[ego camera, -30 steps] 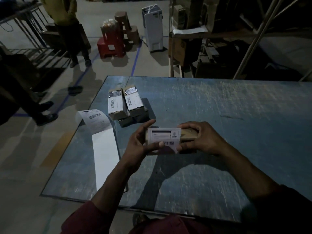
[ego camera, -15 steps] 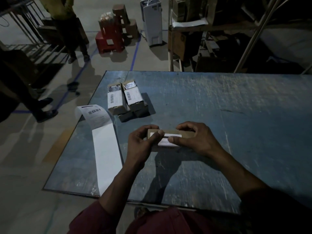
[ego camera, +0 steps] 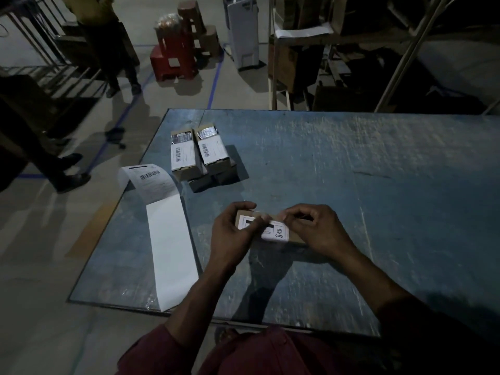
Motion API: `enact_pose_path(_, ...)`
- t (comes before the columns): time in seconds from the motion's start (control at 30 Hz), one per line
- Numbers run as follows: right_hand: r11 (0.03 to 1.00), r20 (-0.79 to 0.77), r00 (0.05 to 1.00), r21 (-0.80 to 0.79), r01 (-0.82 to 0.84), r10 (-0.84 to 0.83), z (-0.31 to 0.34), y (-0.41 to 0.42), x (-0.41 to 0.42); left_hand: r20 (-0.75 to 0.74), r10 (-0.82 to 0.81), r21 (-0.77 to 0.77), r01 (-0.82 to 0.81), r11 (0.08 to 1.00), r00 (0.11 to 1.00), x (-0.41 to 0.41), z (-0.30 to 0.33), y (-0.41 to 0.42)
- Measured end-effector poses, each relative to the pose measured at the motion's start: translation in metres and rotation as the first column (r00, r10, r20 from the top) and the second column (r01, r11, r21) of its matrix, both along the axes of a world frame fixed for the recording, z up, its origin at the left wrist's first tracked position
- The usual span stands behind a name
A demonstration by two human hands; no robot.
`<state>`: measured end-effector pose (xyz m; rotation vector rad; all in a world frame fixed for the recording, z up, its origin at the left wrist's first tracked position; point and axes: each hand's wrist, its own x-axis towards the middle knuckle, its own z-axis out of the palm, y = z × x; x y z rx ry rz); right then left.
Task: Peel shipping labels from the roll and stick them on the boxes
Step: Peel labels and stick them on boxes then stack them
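A small brown cardboard box (ego camera: 297,240) lies flat on the blue table (ego camera: 378,185) in front of me. A white shipping label (ego camera: 274,233) with a "CRED" mark lies on its top face. My left hand (ego camera: 232,234) grips the box's left end, with its thumb lying across the label. My right hand (ego camera: 316,228) holds the right end with curled fingers, fingertips at the far edge. A white label strip (ego camera: 170,247) runs along the table's left side, and one printed label (ego camera: 153,180) curls at its far end.
Two labelled boxes (ego camera: 184,158) (ego camera: 213,151) lie side by side on top of darker boxes at the table's far left. Two people stand on the floor at left. Red stools (ego camera: 173,58), cartons and a shelf rack (ego camera: 297,36) are beyond the table.
The box came down from in front of me onto the table and turned label-up. Both hands stayed on its ends, and the left thumb now lies over the label.
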<state>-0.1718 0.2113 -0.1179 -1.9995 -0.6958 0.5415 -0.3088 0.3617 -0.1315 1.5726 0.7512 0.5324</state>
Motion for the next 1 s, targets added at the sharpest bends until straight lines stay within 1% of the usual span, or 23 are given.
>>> enact_pose_path(0.1,0.999,-0.01,0.999,0.003,-0.048,0.048,-0.003,-0.006,0.0,0.012,0.027,-0.044,-0.027,0.999,1.0,0.001,-0.002,0.001)
enact_pose_path(0.2,1.0,0.002,1.0,0.018,0.002,-0.002,-0.003,-0.005,-0.003,0.008,0.043,-0.148,-0.041,0.988,0.999,0.003,-0.003,0.0)
enact_pose_path(0.3,0.999,0.015,0.999,-0.005,0.041,-0.041,-0.003,-0.002,-0.003,-0.048,0.058,-0.218,-0.067,0.974,0.997,0.006,-0.003,0.002)
enact_pose_path(0.33,0.999,0.007,0.999,-0.008,0.033,-0.033,-0.001,-0.002,-0.003,-0.076,0.055,-0.242,-0.072,0.967,0.996,0.006,-0.001,0.003)
enact_pose_path(0.4,1.0,-0.054,0.998,-0.006,-0.023,0.022,0.004,-0.002,-0.002,-0.122,0.048,-0.296,-0.083,0.952,0.991,0.007,0.003,0.006)
enact_pose_path(0.43,0.998,-0.077,0.995,-0.009,-0.057,0.056,0.005,-0.002,-0.002,-0.14,0.043,-0.316,-0.086,0.945,0.989,0.007,0.005,0.009)
enact_pose_path(0.5,0.994,-0.067,0.993,-0.039,-0.099,0.097,0.003,-0.001,0.0,-0.18,0.013,-0.34,-0.074,0.937,0.984,0.007,0.005,0.015)
enact_pose_path(0.53,0.994,-0.05,0.995,-0.058,-0.093,0.09,0.001,0.001,0.001,-0.208,-0.013,-0.358,-0.064,0.932,0.978,0.008,0.006,0.018)
enact_pose_path(0.6,0.996,-0.048,0.999,-0.082,-0.02,0.017,-0.007,0.004,0.004,-0.235,-0.093,-0.437,-0.019,0.899,0.968,0.006,0.009,0.023)
enact_pose_path(0.63,0.997,-0.099,0.994,-0.071,0.03,-0.037,-0.01,0.006,0.005,-0.217,-0.138,-0.477,0.019,0.879,0.966,0.004,0.011,0.025)
enact_pose_path(0.7,0.991,-0.313,0.941,-0.009,0.136,-0.132,-0.007,0.01,0.005,-0.14,-0.195,-0.491,0.103,0.865,0.971,0.0,0.015,0.028)
enact_pose_path(0.73,0.987,-0.399,0.906,0.018,0.161,-0.14,-0.003,0.011,0.004,-0.104,-0.196,-0.473,0.125,0.872,0.975,-0.001,0.016,0.03)
enact_pose_path(0.77,0.99,-0.416,0.903,0.034,0.138,-0.111,0.003,0.012,0.003,-0.081,-0.186,-0.443,0.132,0.887,0.979,-0.003,0.016,0.033)
enact_pose_path(0.8,0.996,-0.379,0.924,0.041,0.079,-0.057,0.008,0.014,0.002,-0.08,-0.176,-0.403,0.13,0.906,0.981,-0.004,0.018,0.037)
enact_pose_path(0.83,0.999,-0.294,0.956,0.038,0.003,0.009,0.011,0.015,0.002,-0.097,-0.173,-0.354,0.128,0.927,0.98,-0.004,0.02,0.041)
enact_pose_path(0.87,0.996,-0.171,0.982,0.012,-0.083,0.084,0.014,0.016,0.002,-0.124,-0.173,-0.308,0.128,0.943,0.977,-0.004,0.022,0.045)
enact_pose_path(0.9,0.984,-0.034,0.985,-0.048,-0.171,0.169,0.017,0.018,0.003,-0.152,-0.172,-0.269,0.127,0.955,0.973,-0.004,0.024,0.05)
enact_pose_path(0.93,0.961,0.085,0.962,-0.117,-0.25,0.26,0.021,0.021,0.004,-0.175,-0.167,-0.245,0.122,0.962,0.97,-0.002,0.027,0.054)
enact_pose_path(1.0,0.899,0.241,0.874,-0.234,-0.369,0.422,0.024,0.028,0.006,-0.201,-0.154,-0.233,0.105,0.967,0.967,0.001,0.034,0.066)
